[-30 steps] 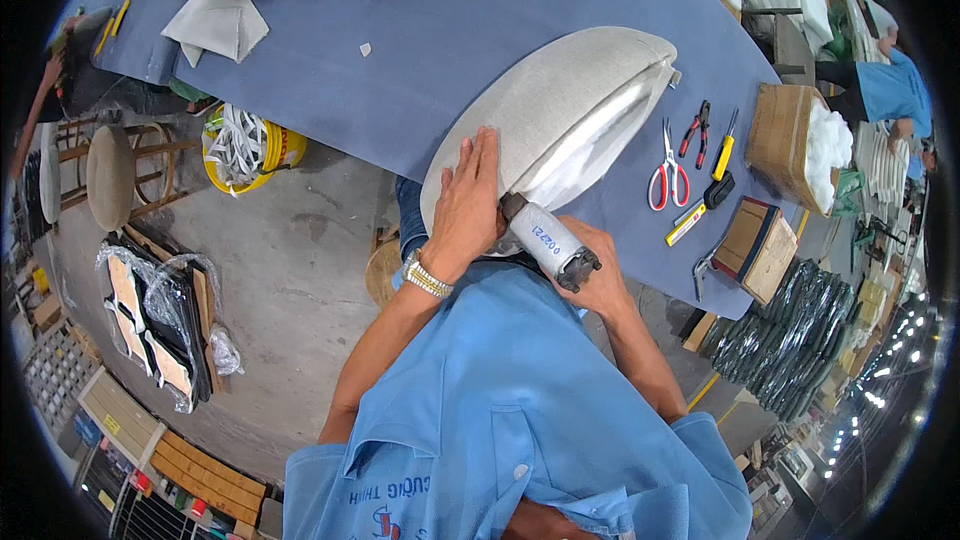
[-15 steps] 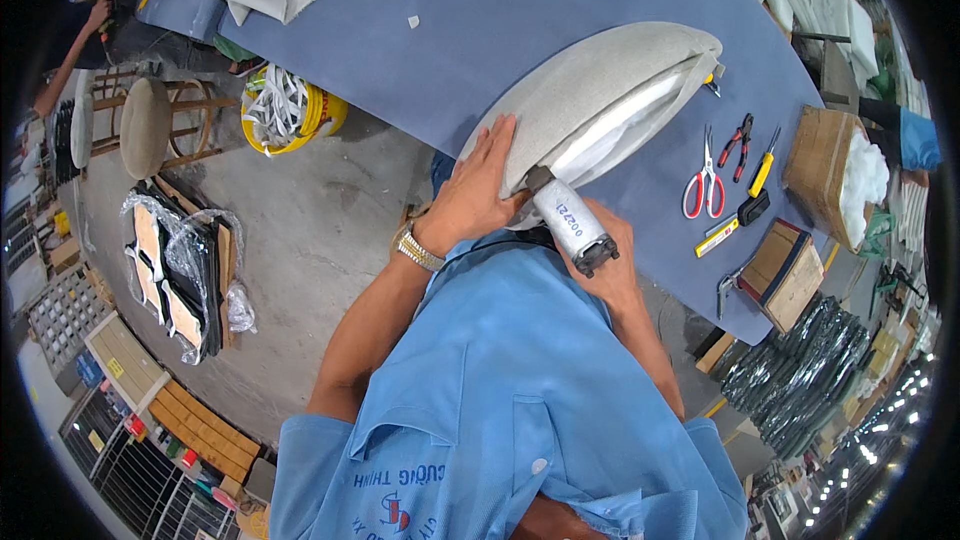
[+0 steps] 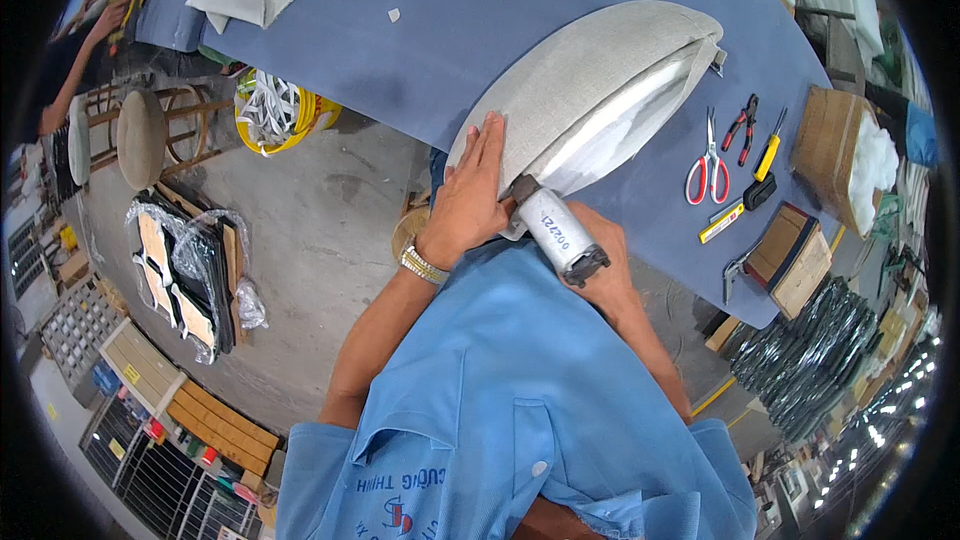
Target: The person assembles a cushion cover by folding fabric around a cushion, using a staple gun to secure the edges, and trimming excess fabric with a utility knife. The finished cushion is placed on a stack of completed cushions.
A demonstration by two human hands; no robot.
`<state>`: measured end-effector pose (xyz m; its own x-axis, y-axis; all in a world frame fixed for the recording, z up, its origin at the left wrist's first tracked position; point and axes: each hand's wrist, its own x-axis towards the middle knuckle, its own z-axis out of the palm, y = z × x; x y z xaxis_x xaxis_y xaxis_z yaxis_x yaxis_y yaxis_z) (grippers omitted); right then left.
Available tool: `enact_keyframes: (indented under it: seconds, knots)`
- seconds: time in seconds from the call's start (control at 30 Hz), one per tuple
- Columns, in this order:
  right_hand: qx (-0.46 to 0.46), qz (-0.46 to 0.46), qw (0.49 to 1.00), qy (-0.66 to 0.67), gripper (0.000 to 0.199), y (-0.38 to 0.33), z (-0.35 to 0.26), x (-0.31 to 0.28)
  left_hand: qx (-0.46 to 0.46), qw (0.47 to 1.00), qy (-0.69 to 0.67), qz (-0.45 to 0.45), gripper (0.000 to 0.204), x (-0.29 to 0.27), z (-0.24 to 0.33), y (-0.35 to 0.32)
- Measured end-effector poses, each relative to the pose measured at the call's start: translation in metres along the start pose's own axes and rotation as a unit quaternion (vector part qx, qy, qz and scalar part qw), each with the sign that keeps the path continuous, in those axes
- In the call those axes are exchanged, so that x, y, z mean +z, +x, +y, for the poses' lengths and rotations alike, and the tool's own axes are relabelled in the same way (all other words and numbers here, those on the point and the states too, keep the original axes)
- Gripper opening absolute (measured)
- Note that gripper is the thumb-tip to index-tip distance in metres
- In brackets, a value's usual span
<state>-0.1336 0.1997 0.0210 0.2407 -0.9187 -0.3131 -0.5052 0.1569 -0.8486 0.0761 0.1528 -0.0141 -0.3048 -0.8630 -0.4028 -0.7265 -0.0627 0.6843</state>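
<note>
A rounded seat cushion (image 3: 575, 75) in light grey fabric stands tilted on the blue table in front of me. White padding (image 3: 625, 125) shows along its side facing right. My left hand (image 3: 472, 180), with a metal watch at the wrist, grips the cushion's near end, its fingers long over the fabric and its thumb by the edge. My right hand (image 3: 603, 250) is closed round a silver pneumatic staple gun (image 3: 560, 230), whose handle is hidden. The staple gun's dark nose sits at the near fabric edge, close to my left thumb; contact is unclear.
Red-handled scissors (image 3: 708, 170), pliers (image 3: 740, 130), a yellow screwdriver (image 3: 768, 155) and a yellow cutter (image 3: 722, 223) lie right on the table (image 3: 400, 70). Boxes stand beyond, one holding white stuffing (image 3: 868, 175). A yellow bucket (image 3: 318, 120) stands left. Another person's arm (image 3: 70, 90) works far left.
The cushion's near end and my left hand have shifted slightly left, and the staple gun has moved a little left with them. The whole view has turned slightly.
</note>
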Motion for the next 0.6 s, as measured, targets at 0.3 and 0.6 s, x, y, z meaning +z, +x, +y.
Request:
enact_keyframes:
  seconds: [0.3,0.6]
  knots:
    - [-0.025,-0.001,1.000,0.012,0.050,-0.007,-0.009,0.002,0.007,1.000,-0.025,-0.012,0.104,-0.003,-0.006,0.000]
    - [-0.009,0.006,1.000,-0.029,0.046,-0.009,-0.008,0.013,-0.012,1.000,0.021,-0.019,0.105,0.001,0.002,-0.006]
